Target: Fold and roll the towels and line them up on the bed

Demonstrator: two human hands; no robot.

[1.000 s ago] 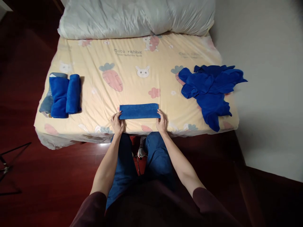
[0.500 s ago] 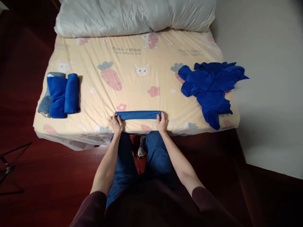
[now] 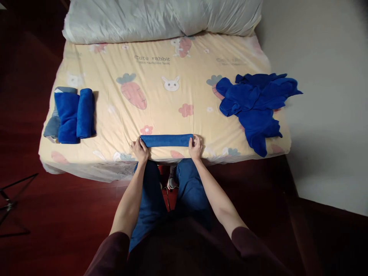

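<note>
A blue towel (image 3: 166, 140), folded into a narrow strip, lies crosswise near the front edge of the bed. My left hand (image 3: 140, 149) is closed on its left end, thumb on the near side. At the other end my right hand (image 3: 195, 147) grips the strip with thumb and bent fingers. Off to the left is a rolled blue towel (image 3: 85, 113), beside another folded blue towel (image 3: 67, 117) that partly covers a grey cloth (image 3: 53, 125). To the right spreads a crumpled heap of blue towels (image 3: 255, 103); how many it holds I cannot tell.
The bed has a yellow sheet (image 3: 109, 92) printed with rabbits and carrots. Across its far side lies a grey quilt (image 3: 161, 19). A pale wall (image 3: 322, 115) stands at the right. Black thin legs of a stand (image 3: 11, 205) rest on the dark red floor at lower left.
The blue strip looks slightly wider from front to back, and its right end sits a little further left. Both hands keep hold of the ends. The view has shifted slightly.
</note>
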